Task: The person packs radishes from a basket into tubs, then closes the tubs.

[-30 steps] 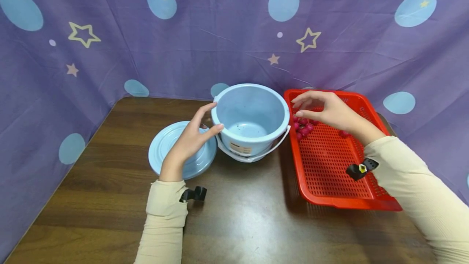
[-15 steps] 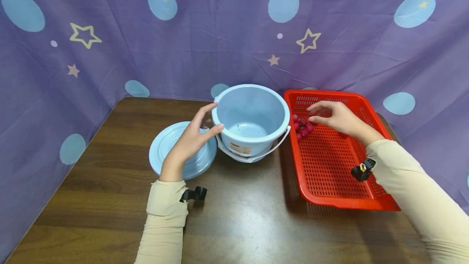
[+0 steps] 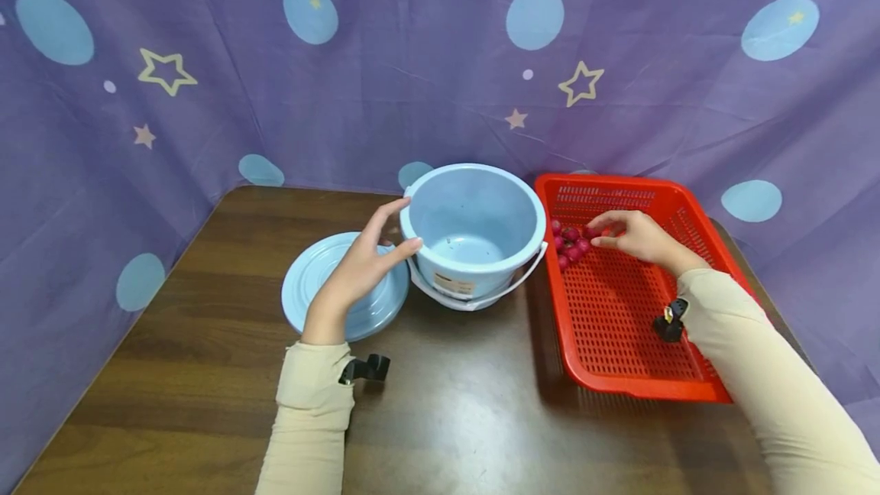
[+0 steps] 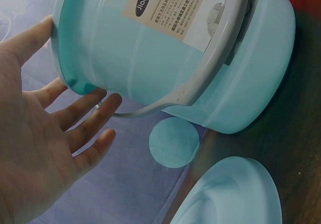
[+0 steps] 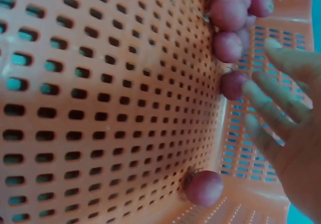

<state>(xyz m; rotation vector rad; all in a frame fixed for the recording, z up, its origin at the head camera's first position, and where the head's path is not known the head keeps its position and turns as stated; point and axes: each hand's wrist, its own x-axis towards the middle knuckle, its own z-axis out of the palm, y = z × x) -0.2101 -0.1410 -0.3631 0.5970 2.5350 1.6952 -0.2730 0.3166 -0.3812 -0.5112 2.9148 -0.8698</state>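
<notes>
My left hand (image 3: 360,270) rests at the left rim of a light blue bucket (image 3: 481,281), thumb and fingers spread along the edge. In the left wrist view the fingers (image 4: 95,126) are loosely extended beside the rim. The bucket stands upright and uncovered, its white handle (image 3: 509,289) hanging down in front. Inside a red plastic basket (image 3: 612,384), my right hand (image 3: 639,239) reaches down beside a cluster of red radishes (image 3: 574,250). Seen from the right wrist, its fingertips are right at one radish (image 5: 233,85), not closed round it.
A round light blue lid (image 3: 302,289) lies on the brown wooden table (image 3: 206,373), left of the bucket and partly behind my left hand. Another radish (image 5: 204,189) sits apart from the cluster in the basket. A purple patterned curtain (image 3: 385,82) hangs behind the table.
My right hand has moved right and down from above the basket's left part to the radishes. The left hand stays at the bucket's rim. The head view has tilted slightly up.
</notes>
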